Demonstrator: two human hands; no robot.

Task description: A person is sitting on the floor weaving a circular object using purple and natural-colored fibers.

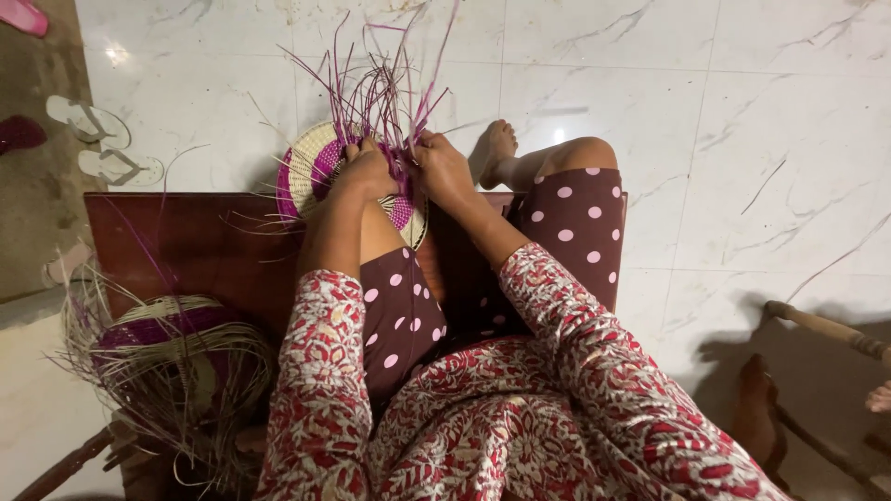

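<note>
We see the left hand and right hand both clenched on the round cream-and-purple woven straw piece, which lies under them on the near knee, its loose purple strands rising far beyond the fingers

Red floral sleeves, maroon polka-dot trousers.

no packages, no labels, no signs, no screens anywhere in view
</note>
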